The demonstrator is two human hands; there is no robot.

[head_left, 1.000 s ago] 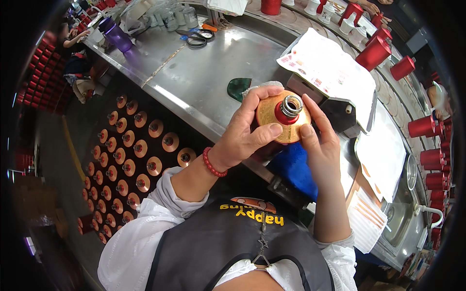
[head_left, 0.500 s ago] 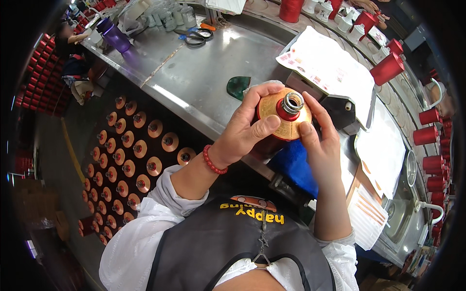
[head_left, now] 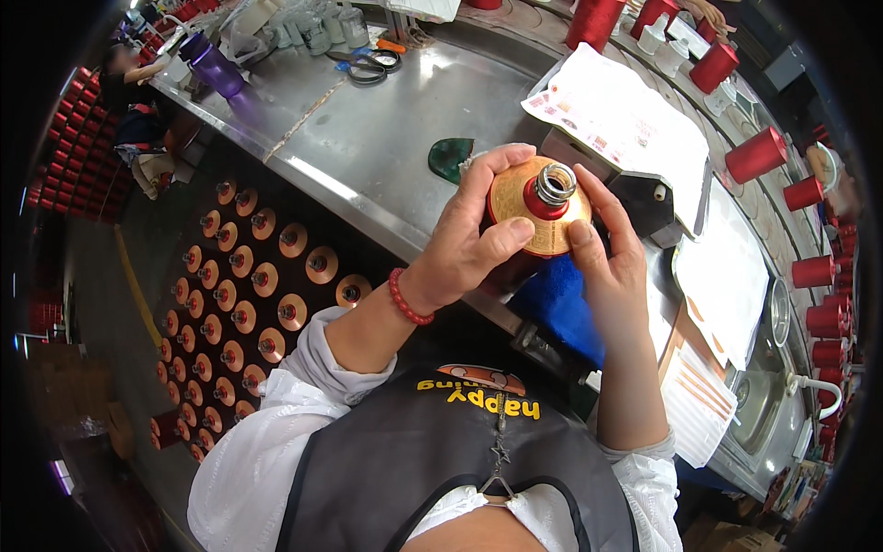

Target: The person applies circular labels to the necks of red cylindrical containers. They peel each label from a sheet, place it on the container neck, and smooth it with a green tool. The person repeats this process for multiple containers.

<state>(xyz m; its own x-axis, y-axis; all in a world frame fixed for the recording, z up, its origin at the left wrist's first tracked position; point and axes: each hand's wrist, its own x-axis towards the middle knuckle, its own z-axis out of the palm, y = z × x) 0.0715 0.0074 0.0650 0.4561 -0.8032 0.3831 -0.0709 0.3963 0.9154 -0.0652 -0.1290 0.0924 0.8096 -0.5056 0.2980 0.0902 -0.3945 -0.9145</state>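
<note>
Between my two hands, over the table's near edge, is a red bottle with a gold, patterned shoulder (head_left: 509, 195) and a bare threaded glass neck. My left hand (head_left: 467, 237) wraps round its left side, thumb pressed on the shoulder. On the other side, the fingers of my right hand (head_left: 609, 250) curl round it, thumb on the near part of the shoulder. The bottle's lower body is mostly hidden. A dark green flat piece (head_left: 450, 159) lies on the metal table (head_left: 386, 138) just beyond my left fingers. Blue cloth (head_left: 559, 308) hangs under the bottle.
Many gold-shouldered bottles (head_left: 244, 317) stand on the floor at left. Black scissors (head_left: 370, 69) and a purple bottle (head_left: 213, 69) rest on the table's far part. Printed sheets (head_left: 621, 129) cover a box at right. Beyond, a conveyor carries red bottles (head_left: 756, 156). A person (head_left: 138, 120) is at far left.
Red bottles on the conveyor have shifted along it. My hands keep their grip on the bottle, which has barely moved or tilted.
</note>
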